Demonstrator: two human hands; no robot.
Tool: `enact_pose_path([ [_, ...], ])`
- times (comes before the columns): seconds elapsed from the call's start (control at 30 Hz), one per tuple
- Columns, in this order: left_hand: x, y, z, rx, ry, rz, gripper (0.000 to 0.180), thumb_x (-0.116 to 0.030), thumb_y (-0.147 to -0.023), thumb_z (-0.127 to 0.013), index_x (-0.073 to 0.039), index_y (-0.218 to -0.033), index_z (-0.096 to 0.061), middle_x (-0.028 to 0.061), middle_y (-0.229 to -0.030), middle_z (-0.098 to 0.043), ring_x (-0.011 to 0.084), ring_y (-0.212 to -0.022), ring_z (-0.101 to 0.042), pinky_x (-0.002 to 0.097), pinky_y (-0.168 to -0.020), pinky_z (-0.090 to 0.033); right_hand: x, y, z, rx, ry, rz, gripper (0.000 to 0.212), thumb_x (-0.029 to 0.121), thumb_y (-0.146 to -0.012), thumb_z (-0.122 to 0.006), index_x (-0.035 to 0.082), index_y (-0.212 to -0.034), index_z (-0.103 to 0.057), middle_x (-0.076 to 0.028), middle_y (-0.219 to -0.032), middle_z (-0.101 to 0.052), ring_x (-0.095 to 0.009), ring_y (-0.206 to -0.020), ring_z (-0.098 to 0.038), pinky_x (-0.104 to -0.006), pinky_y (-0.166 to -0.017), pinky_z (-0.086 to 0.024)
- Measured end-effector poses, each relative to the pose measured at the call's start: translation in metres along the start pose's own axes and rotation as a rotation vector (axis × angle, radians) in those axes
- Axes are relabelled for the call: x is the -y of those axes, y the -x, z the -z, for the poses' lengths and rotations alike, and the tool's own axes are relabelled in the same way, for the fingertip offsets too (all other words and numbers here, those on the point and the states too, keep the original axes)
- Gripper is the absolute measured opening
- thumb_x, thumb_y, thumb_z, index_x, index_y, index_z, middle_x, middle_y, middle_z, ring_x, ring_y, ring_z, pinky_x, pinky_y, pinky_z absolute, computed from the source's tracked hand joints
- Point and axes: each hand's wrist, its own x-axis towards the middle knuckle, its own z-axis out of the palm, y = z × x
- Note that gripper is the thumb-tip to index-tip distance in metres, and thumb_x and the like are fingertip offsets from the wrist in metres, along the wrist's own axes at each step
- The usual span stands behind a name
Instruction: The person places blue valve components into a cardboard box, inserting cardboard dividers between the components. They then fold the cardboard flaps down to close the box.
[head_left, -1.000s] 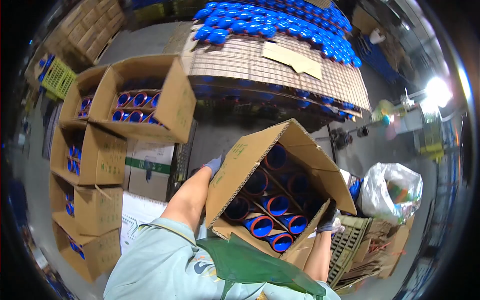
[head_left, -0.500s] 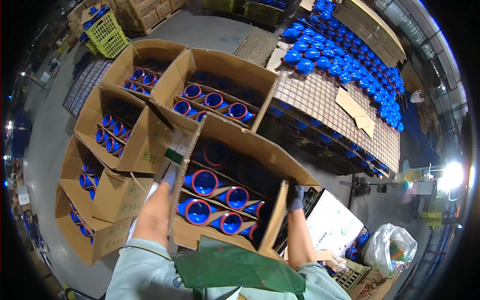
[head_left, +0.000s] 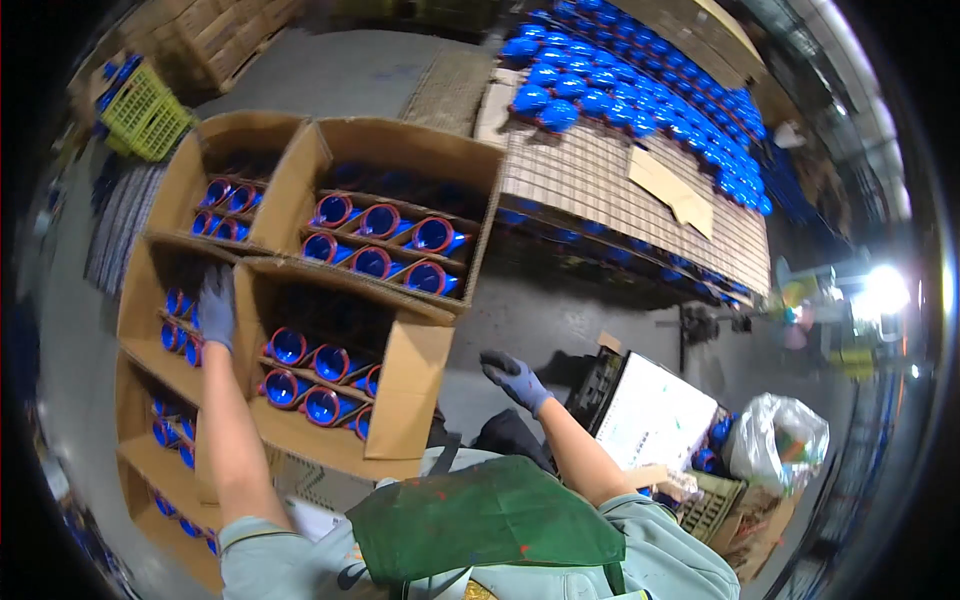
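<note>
An open cardboard carton (head_left: 345, 440) stands just left of my body, with blue hollow vessels (head_left: 330, 363) with red rims between its cardboard dividers. My left hand (head_left: 216, 308), in a grey-purple glove, lies at the carton's left edge, over the neighbouring carton (head_left: 150, 330). Its fingers look stretched out, pointing away from me, and I see nothing held in them. To the right of the near carton my right hand (head_left: 515, 378), gloved too, hangs over the floor with fingers extended and nothing in it. A loose carton flap (head_left: 408, 385) stands up on the side facing that hand.
More filled cartons (head_left: 400, 135) adjoin at the far side and left. Beyond, a stack of cardboard grids (head_left: 600, 215) carries many blue rounded pieces (head_left: 640, 95). On the right are a white panel (head_left: 655, 410) and a clear plastic bag (head_left: 780, 440); yellow crates (head_left: 150, 115) stand far left.
The near carton has moved left, against the other cartons. My right hand has let go of it and is now apart from it. My left hand has moved left and farther away.
</note>
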Motion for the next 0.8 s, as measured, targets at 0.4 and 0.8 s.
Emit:
enact_pose_path([
  [0.4, -0.101, -0.005, 0.038, 0.295, -0.002, 0.530, 0.063, -0.036, -0.088, -0.061, -0.009, -0.141, -0.042, 0.0222, -0.130, -0.054, 0.0394, -0.118, -0.051, 0.0469, -0.097, -0.042, -0.318, 0.351, 0.093, -0.655, -0.442, -1.374, 0.035, 0.037, -0.090, -0.053, 0.008, -0.098, -0.070, -0.012, -0.091, -0.071, -0.032, -0.089, -0.065, -0.0470, -0.070, -0.055],
  [0.8, -0.172, -0.249, 0.071, 0.741, 0.544, 0.409, 0.047, -0.038, -0.090, -0.059, -0.002, -0.120, -0.057, 0.0270, -0.114, -0.062, 0.0447, -0.105, -0.058, 0.0477, -0.089, -0.047, -0.094, 0.002, 0.360, -0.862, 0.151, 0.158, 0.030, 0.019, -0.090, -0.065, 0.003, -0.115, -0.066, -0.014, -0.104, -0.070, -0.021, -0.097, -0.066, -0.0312, -0.087, -0.050],
])
